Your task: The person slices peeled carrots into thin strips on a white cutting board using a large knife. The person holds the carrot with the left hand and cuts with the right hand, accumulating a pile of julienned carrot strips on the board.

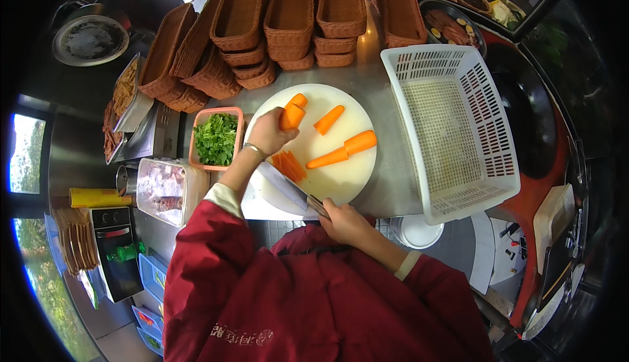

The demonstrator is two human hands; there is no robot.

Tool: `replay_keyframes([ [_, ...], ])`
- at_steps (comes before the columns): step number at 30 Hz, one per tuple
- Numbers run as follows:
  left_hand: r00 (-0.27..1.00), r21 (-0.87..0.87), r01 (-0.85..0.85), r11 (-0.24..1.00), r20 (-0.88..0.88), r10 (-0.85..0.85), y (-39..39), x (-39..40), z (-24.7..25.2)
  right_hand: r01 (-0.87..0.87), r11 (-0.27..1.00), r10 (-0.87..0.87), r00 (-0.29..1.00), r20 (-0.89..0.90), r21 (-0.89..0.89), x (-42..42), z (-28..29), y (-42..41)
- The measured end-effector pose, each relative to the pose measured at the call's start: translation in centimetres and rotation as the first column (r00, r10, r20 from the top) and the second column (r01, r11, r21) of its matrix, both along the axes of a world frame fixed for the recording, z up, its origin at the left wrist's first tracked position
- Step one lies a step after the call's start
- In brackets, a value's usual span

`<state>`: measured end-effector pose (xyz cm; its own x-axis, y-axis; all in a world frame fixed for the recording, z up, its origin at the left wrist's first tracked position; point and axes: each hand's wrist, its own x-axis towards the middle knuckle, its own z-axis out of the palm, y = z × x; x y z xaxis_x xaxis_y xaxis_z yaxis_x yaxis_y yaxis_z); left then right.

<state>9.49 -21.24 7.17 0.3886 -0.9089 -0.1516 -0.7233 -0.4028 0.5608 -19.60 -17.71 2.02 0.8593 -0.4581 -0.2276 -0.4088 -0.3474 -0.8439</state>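
A round white cutting board [361, 180] lies before me on a metal counter. At its upper left, my left hand [271, 133] grips a peeled carrot piece [293, 115], and another carrot piece [298, 100] sits just behind that one. In my right hand [345, 222] is the handle of a kitchen knife [285, 187]. Its broad blade rests at an angle over the board's lower left, beside a small heap of carrot strips [290, 166]. A short carrot piece [329, 119] lies near the middle. To the right, a thick carrot piece [361, 141] touches a tapered one [327, 158].
A white plastic basket [417, 155] stands to the right. Left of the board are a pink-rimmed tub of chopped green herbs [215, 140] and a clear container [172, 192]. Stacked brown wicker baskets [290, 18] line the back. A black wok [521, 116] sits at far right.
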Motion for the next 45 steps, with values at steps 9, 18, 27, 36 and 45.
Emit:
replay_keyframes([
  [9, 0.763, -0.159, -0.436, 0.886, -0.588, 0.269, 10.2, 1.2, 3.9, 0.035, 0.987, -0.048, 0.996, -0.078, -0.156, -0.4, 0.5, -7.8],
  [18, 0.441, 0.203, -0.608, 0.767, -0.717, 0.54, 15.5, -1.3, -3.4, 0.099, 0.974, -0.096, 0.995, 0.027, -0.202, 0.7, 0.8, -5.8],
  [27, 0.849, 0.106, -0.506, 0.856, -0.117, 0.516, 14.9, -2.2, -8.6, 0.132, 0.981, -0.131, 0.991, 0.016, -0.14, -2.1, 0.7, -5.3],
  [36, 0.93, 0.073, -0.367, 0.927, 0.006, 0.368, 13.8, -1.1, -8.6, 0.155, 0.937, -0.176, 0.984, -0.04, -0.314, -2.3, 3.7, -3.5],
  [45, 0.999, -0.514, -0.005, 0.858, -0.049, -0.024, 9.5, -0.4, 4.5, 0.022, 0.713, -0.011, 1.0, 0.02, -0.701, -4.0, 6.5, -5.1],
])
